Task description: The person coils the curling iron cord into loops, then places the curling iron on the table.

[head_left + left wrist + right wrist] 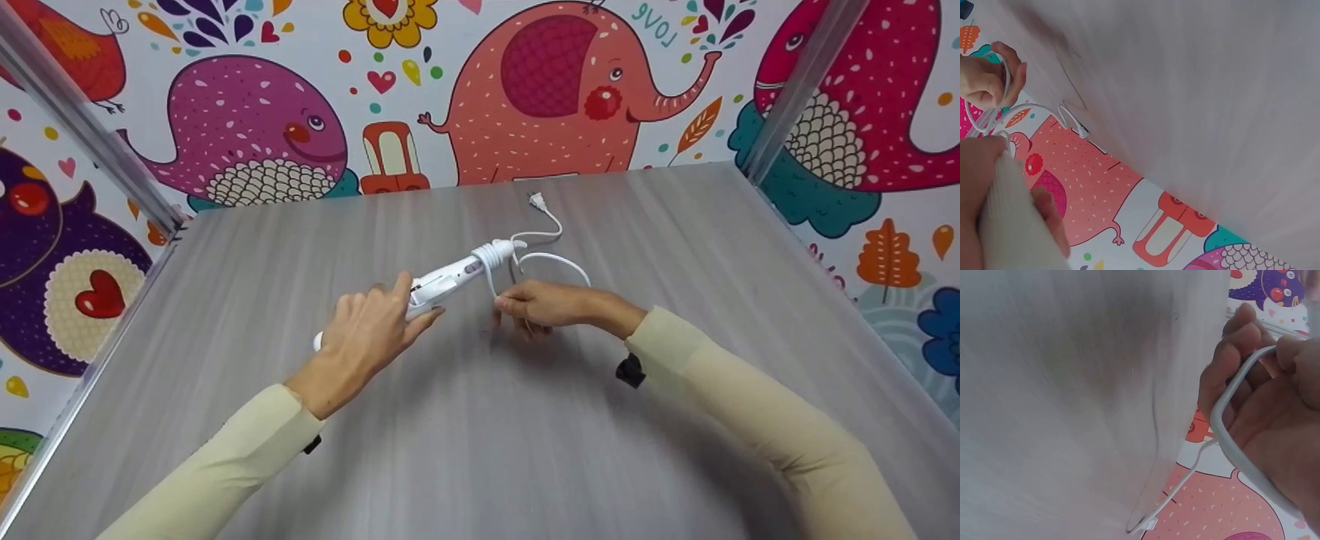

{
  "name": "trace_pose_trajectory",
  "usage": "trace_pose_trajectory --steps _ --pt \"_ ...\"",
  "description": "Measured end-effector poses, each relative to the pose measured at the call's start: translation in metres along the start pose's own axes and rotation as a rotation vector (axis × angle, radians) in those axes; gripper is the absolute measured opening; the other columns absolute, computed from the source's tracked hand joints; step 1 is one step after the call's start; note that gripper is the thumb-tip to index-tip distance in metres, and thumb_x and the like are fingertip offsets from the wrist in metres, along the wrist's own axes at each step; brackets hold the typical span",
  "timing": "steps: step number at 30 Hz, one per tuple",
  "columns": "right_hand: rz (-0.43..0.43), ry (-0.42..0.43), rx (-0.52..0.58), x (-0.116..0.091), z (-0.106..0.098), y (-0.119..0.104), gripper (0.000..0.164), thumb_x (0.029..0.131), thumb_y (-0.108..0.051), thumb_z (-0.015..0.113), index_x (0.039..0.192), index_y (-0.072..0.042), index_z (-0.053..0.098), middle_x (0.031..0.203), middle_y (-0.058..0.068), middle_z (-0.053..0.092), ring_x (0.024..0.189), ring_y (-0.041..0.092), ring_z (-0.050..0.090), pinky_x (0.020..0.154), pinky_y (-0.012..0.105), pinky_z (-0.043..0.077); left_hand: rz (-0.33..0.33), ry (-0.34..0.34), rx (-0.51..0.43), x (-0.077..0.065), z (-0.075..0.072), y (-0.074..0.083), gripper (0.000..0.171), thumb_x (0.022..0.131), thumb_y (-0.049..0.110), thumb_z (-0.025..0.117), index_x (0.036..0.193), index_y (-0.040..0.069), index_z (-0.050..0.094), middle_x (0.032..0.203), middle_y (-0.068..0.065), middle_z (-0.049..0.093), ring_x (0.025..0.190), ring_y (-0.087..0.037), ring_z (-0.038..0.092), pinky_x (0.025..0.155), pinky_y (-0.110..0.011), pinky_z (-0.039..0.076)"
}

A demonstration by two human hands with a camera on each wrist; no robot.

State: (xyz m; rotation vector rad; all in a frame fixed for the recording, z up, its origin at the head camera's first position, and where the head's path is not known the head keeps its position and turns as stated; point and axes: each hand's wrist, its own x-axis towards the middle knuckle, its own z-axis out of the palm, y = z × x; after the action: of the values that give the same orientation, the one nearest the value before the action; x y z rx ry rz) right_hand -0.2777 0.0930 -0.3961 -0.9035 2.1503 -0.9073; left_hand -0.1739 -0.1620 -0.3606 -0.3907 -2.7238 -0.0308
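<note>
My left hand (367, 322) grips a white hair styling iron (446, 281) around its body, with the thumb along the lower side. The iron is tilted, its cord end pointing up and right, and its other end shows past the wrist. Several turns of white cord (491, 253) wrap around the iron near that cord end. My right hand (536, 304) pinches a length of the cord just right of the iron. In the right wrist view, the cord (1230, 439) loops across the palm, with thumb and finger closed on it. The two-prong plug (537, 201) dangles at the cord's free end.
The grey wood-grain table (465, 450) stretches under both hands. A wall with cartoon animals (547, 90) stands behind it, and metal frame posts (802, 90) rise at the back corners.
</note>
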Motion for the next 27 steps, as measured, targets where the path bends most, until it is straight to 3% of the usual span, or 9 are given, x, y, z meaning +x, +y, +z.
trace_pose_trajectory --steps 6,12,19,24,27 --pt "-0.06 -0.045 -0.021 0.008 -0.003 0.0 0.045 0.11 -0.032 0.034 0.116 -0.003 0.068 0.071 0.008 0.065 0.059 0.019 0.058 0.059 0.042 0.051 -0.024 0.008 -0.033 0.002 0.0 0.0 0.057 0.088 0.056 0.069 0.104 0.003 0.058 0.071 -0.017 0.066 0.048 -0.026 0.057 0.044 -0.037 0.051" --pt "-0.067 -0.085 -0.035 0.014 -0.002 0.004 0.044 0.11 -0.033 0.036 0.116 -0.004 0.069 0.07 0.001 0.064 0.06 0.015 0.057 0.061 0.042 0.051 -0.007 0.017 -0.046 0.001 0.003 0.001 0.057 0.088 0.056 0.069 0.103 0.003 0.057 0.069 -0.016 0.064 0.048 -0.026 0.057 0.044 -0.036 0.05" --pt "-0.054 0.064 -0.133 0.024 -0.011 0.009 0.038 0.109 -0.029 0.041 0.099 -0.007 0.07 0.066 -0.001 0.056 0.058 0.013 0.051 0.055 0.027 0.042 0.03 0.057 -0.066 -0.004 0.002 -0.002 0.056 0.087 0.055 0.071 0.102 0.003 0.057 0.073 -0.017 0.068 0.05 -0.028 0.062 0.045 -0.035 0.052" --pt "-0.081 0.144 0.006 0.027 -0.016 0.009 0.031 0.106 -0.028 0.048 0.101 -0.009 0.072 0.068 0.0 0.054 0.059 0.012 0.048 0.054 0.027 0.04 0.084 0.054 -0.079 -0.004 -0.005 -0.003 0.057 0.087 0.056 0.071 0.105 0.003 0.057 0.076 -0.016 0.069 0.051 -0.026 0.062 0.045 -0.032 0.051" --pt "-0.185 0.207 0.054 0.029 -0.02 0.012 0.022 0.103 -0.013 0.052 0.095 -0.003 0.07 0.066 0.002 0.054 0.057 0.009 0.047 0.053 0.025 0.041 0.155 0.059 -0.069 -0.006 -0.008 -0.007 0.056 0.086 0.054 0.073 0.103 0.003 0.057 0.074 -0.014 0.068 0.05 -0.023 0.059 0.045 -0.03 0.05"
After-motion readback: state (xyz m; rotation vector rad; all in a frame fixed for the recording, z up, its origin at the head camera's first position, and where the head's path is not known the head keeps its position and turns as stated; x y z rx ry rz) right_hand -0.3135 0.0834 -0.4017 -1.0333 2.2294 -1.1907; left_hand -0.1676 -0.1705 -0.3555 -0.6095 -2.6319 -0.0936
